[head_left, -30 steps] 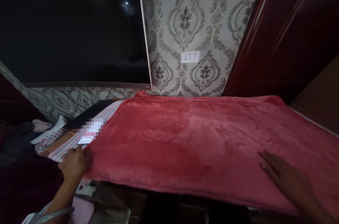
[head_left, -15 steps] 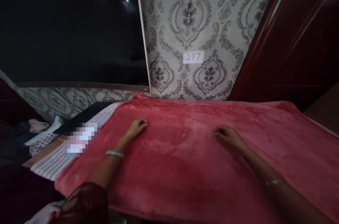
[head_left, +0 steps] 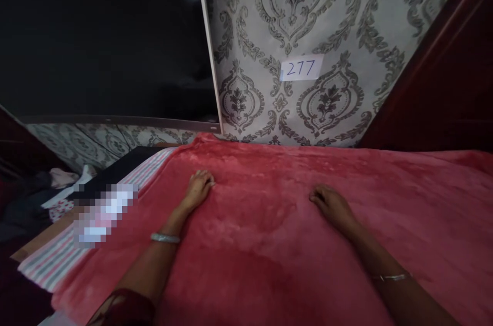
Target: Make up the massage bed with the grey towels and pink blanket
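A plush red blanket (head_left: 246, 244) lies spread out beneath both hands. On its left part, my left hand (head_left: 198, 190) is closed, its fingers curled down and the tips pressed together at the cloth. My right hand (head_left: 332, 205) is closed in a similar pinch, palm down, farther right on the same blanket. The fingertips are partly hidden, and no large fold rises between them. A pale bracelet (head_left: 165, 237) circles the left wrist, and a thin bangle (head_left: 391, 277) the right.
Striped cloth (head_left: 54, 259) shows from under the blanket's left edge, with a blurred patch over it. A large dark screen (head_left: 108, 43) stands behind on the left. Patterned wallpaper (head_left: 250, 43) carries a paper marked 277 (head_left: 301, 68). Dark red wood panelling (head_left: 435, 95) is at right.
The view has come closer to the blanket and wall. Both hands keep nearly the same places on the blanket, with fingers still curled. The blanket lies much as before.
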Motion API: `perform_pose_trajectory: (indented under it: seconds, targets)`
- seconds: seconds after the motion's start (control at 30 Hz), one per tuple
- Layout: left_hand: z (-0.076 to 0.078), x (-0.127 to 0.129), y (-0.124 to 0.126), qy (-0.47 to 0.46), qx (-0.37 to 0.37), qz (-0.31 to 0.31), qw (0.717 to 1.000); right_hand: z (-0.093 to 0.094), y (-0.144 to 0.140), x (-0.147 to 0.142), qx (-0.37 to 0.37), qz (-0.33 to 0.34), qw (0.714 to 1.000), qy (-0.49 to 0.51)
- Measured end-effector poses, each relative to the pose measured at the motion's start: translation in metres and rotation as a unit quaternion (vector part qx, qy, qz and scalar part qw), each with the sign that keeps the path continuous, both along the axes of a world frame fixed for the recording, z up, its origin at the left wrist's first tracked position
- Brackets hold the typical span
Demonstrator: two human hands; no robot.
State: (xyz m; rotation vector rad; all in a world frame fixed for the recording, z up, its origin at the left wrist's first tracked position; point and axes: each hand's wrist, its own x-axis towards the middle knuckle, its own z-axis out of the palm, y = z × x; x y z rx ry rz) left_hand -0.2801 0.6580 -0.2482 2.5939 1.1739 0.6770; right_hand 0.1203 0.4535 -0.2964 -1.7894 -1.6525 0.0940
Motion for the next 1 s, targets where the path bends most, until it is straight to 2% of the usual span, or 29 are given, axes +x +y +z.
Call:
perform_pose_trajectory:
  seconds: [0.13,0.27,0.37,0.5,0.63,0.8,0.9,1.0]
  targets:
    - [0.008,0.001,-0.003,-0.035,0.036,0.023,0.998,0.011,-0.006,-0.005,0.044,-0.024,0.999,-0.010]
    - [0.006,0.003,-0.004,-0.058,0.063,0.065,0.994,0.018,-0.009,-0.009,0.064,-0.060,0.996,0.006]
    - [0.005,0.002,-0.004,-0.060,0.082,0.072,0.992,0.020,-0.011,-0.008,0.074,-0.065,0.995,0.012]
    - [0.009,-0.001,-0.005,-0.051,0.113,0.055,0.991,0.018,-0.015,0.000,0.054,-0.025,0.998,0.022]
    - [0.013,-0.003,-0.006,-0.047,0.112,0.053,0.991,0.012,-0.016,0.013,0.022,0.024,0.998,0.051]
    - [0.015,-0.004,-0.006,-0.063,0.110,0.056,0.990,0.009,-0.012,0.013,0.018,0.064,0.998,-0.005]
    - [0.015,-0.004,-0.008,-0.058,0.096,0.046,0.993,0.009,-0.012,0.009,0.029,0.037,0.998,-0.032]
    - [0.012,-0.003,-0.011,-0.021,0.068,0.019,0.997,0.013,-0.015,0.011,0.085,-0.041,0.994,-0.054]
